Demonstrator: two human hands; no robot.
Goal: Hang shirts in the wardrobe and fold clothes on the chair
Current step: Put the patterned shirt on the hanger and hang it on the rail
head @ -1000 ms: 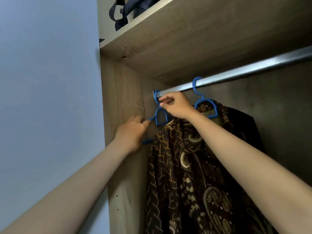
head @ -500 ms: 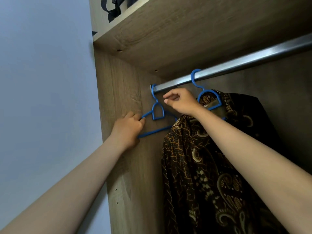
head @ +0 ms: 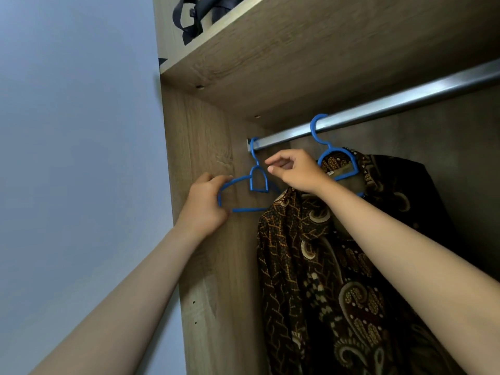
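Note:
An empty blue hanger [head: 258,182] hangs at the far left end of the metal rail [head: 378,109], against the wardrobe's side panel. My left hand [head: 205,204] grips its left shoulder end. My right hand [head: 295,171] hovers just right of that hanger's neck, thumb and forefinger close together with nothing between them. A dark brown patterned batik shirt [head: 338,266] hangs on a second blue hanger [head: 327,152] farther right on the rail, partly behind my right forearm.
A wooden shelf [head: 297,50] runs above the rail, with a dark bag [head: 194,14] on top of it. The wardrobe's wooden side panel [head: 203,266] stands at the left, and a pale blue wall [head: 81,158] lies beyond it.
My right hand has let go of the empty hanger's neck and drawn slightly right. The batik shirt has shifted right, uncovering the empty hanger. My left hand has closed round the hanger's left end.

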